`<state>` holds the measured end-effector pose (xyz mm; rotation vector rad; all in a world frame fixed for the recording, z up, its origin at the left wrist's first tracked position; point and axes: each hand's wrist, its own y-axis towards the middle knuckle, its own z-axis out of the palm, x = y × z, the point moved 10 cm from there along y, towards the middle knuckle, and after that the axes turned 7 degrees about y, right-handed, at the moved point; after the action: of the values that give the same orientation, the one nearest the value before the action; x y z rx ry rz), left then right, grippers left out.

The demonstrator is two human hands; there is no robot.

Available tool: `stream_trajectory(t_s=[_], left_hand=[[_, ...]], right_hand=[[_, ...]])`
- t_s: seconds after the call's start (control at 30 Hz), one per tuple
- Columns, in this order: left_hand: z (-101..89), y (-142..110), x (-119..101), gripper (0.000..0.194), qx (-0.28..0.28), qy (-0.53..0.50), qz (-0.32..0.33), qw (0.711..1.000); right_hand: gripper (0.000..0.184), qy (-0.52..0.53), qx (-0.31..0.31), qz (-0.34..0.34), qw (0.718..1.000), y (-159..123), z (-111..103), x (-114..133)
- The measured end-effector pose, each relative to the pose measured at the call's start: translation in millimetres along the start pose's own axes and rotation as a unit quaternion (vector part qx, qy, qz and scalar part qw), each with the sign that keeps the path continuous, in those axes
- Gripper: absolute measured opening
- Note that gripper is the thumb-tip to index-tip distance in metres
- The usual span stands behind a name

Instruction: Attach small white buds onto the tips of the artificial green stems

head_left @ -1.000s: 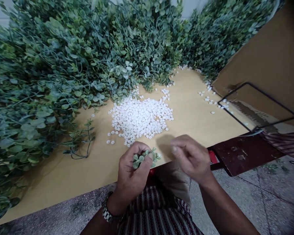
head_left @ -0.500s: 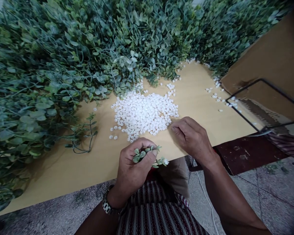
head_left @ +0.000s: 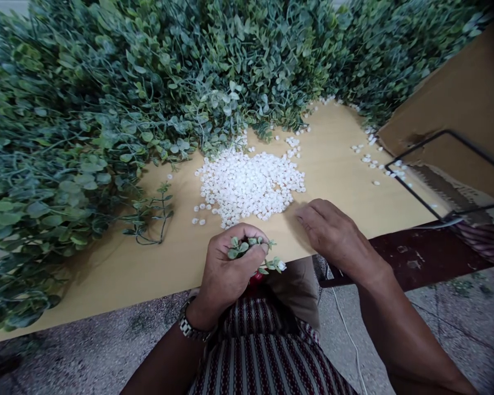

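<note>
My left hand [head_left: 233, 269] is closed around a green artificial leaf sprig [head_left: 239, 250], held just over the table's front edge. A small white piece [head_left: 281, 266] sits at the tip of one of the sprig's stems. Past my hands lies a heap of small white plastic pieces [head_left: 251, 184], spread on the tan tabletop [head_left: 329, 159]. My right hand [head_left: 331, 227] hovers low by the heap's near right side, its fingers curled together. Its fingertips face down and away from me, so anything between them is hidden.
A thick bank of artificial greenery [head_left: 168, 71] covers the back and left of the table. One loose sprig [head_left: 152, 214] lies left of the heap. On the right are a cardboard piece [head_left: 456, 104], a black wire frame [head_left: 420, 144] and scattered white pieces [head_left: 370, 159].
The whole view has shifted slightly. My right wrist has swung outward to the right and the hand looks flatter. My left hand keeps its hold on the sprig.
</note>
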<state>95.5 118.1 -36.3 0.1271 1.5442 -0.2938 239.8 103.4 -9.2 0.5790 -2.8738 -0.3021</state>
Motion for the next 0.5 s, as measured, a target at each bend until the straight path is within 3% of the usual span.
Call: stream_trajectory(t_s=[0.13, 0.27, 0.33, 0.43, 0.5], left_hand=[[0.9, 0, -1, 0.007, 0.006, 0.003, 0.014, 1.000], [0.1, -1, -2, 0.008, 0.007, -0.001, 0.022, 1.000], [0.5, -2, -2, 0.009, 0.011, -0.005, 0.025, 1.000], [2.1, -3, -5, 0.008, 0.016, -0.003, 0.031, 0.999], [2.0, -4, -9, 0.008, 0.009, 0.012, 0.049, 0.999]], right_hand=[[0.020, 0.043, -0.023, -0.029, 0.998, 0, -3, -6], [0.014, 0.172, -0.115, -0.015, 0.978, -2, -19, -8], [0.010, 0.322, -0.154, 0.027, 0.934, -5, -24, -8], [0.005, 0.553, -0.152, 0.083, 0.815, -8, -11, -1], [0.003, 0.652, -0.128, 0.094, 0.742, -7, 3, 10]])
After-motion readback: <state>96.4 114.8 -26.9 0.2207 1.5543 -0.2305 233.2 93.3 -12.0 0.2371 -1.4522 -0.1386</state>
